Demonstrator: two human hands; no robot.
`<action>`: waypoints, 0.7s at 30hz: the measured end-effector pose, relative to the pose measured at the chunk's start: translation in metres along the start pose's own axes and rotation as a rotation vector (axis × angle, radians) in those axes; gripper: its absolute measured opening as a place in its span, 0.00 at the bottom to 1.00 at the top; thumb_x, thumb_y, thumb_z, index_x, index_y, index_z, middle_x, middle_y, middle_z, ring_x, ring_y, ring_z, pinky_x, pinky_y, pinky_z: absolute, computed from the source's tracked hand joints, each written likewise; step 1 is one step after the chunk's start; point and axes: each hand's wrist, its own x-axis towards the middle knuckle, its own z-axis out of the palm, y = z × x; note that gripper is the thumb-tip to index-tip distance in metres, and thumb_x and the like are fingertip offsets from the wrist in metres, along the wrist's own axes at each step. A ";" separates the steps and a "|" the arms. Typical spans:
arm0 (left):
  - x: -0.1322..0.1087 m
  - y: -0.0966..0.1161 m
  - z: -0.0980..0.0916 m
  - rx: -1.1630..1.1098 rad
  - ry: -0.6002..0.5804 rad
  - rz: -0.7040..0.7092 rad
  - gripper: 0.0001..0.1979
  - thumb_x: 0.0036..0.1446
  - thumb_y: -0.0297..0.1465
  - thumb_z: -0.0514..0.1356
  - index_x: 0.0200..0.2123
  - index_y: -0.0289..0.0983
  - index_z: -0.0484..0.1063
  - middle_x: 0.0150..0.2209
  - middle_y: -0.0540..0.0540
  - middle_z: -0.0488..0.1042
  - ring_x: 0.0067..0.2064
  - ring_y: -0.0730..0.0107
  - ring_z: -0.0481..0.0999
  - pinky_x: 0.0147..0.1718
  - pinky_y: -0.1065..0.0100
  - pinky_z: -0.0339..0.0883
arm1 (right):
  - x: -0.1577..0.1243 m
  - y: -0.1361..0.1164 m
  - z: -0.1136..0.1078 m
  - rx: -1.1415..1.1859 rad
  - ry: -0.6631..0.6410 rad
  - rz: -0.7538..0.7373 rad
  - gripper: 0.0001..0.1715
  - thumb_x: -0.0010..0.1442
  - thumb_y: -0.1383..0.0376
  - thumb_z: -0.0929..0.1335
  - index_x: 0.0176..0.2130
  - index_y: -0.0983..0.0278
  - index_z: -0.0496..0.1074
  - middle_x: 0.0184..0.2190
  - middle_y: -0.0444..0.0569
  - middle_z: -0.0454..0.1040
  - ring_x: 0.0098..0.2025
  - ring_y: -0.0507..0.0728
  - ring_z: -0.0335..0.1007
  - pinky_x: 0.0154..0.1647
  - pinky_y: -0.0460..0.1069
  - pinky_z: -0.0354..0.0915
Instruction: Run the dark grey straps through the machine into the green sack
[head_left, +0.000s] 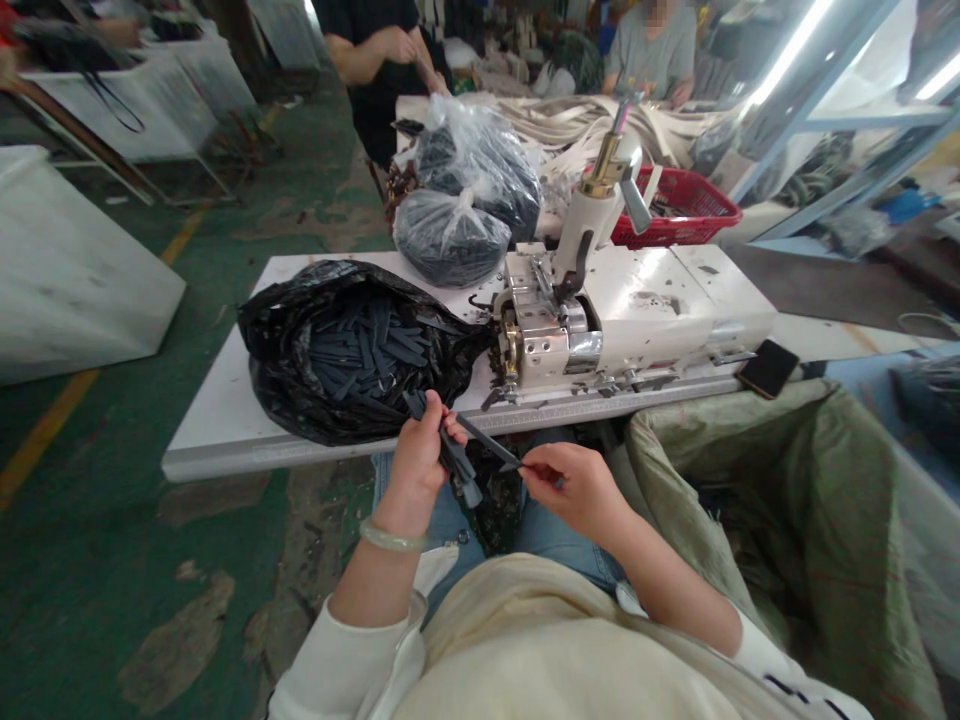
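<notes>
My left hand [421,445] is closed around a bundle of dark grey strips [461,468], which stick out above and below the fingers. Between thumb and fingers, my right hand [570,490] pinches the end of a single dark strip [487,438] that stretches from the bundle. Just beyond my left hand, an open black plastic bag [274,350] on the table holds many similar strips [367,340]. To the right of the bag stands a cream-coloured machine [645,320] with a metal head. The far end of the strip at my left fingers is partly hidden.
Tied clear bags [454,240] of dark pieces and a red basket [690,205] stand behind the machine. A phone [769,368] lies at the white table's [214,425] right front. A green sack [847,480] gapes at my right. Two people are across the table.
</notes>
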 end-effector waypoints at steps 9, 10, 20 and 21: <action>-0.027 0.015 -0.018 0.469 -0.643 -0.447 0.18 0.48 0.43 0.65 0.31 0.32 0.73 0.12 0.58 0.52 0.13 0.85 0.46 0.11 0.79 0.43 | -0.001 0.018 -0.021 -0.083 0.201 -0.293 0.15 0.60 0.71 0.65 0.42 0.56 0.77 0.40 0.49 0.79 0.40 0.55 0.76 0.41 0.50 0.72; -0.029 0.015 -0.017 0.472 -0.660 -0.449 0.18 0.48 0.43 0.65 0.30 0.33 0.73 0.12 0.58 0.53 0.13 0.85 0.46 0.11 0.79 0.42 | 0.001 0.018 -0.021 -0.064 0.193 -0.275 0.14 0.60 0.70 0.65 0.41 0.56 0.77 0.39 0.49 0.79 0.40 0.55 0.76 0.41 0.50 0.73; -0.027 0.010 -0.007 0.607 -0.565 -0.344 0.11 0.42 0.32 0.68 0.25 0.35 0.69 0.14 0.56 0.59 0.12 0.85 0.50 0.10 0.79 0.46 | 0.009 0.024 0.001 0.773 0.184 0.215 0.22 0.50 0.60 0.74 0.46 0.56 0.75 0.32 0.46 0.76 0.29 0.53 0.72 0.31 0.49 0.70; -0.026 0.008 -0.004 0.610 -0.556 -0.336 0.12 0.41 0.32 0.69 0.25 0.35 0.69 0.14 0.56 0.59 0.12 0.85 0.50 0.10 0.79 0.46 | 0.010 0.025 0.008 0.920 0.117 0.258 0.25 0.50 0.58 0.74 0.49 0.57 0.73 0.31 0.45 0.74 0.26 0.52 0.70 0.28 0.47 0.68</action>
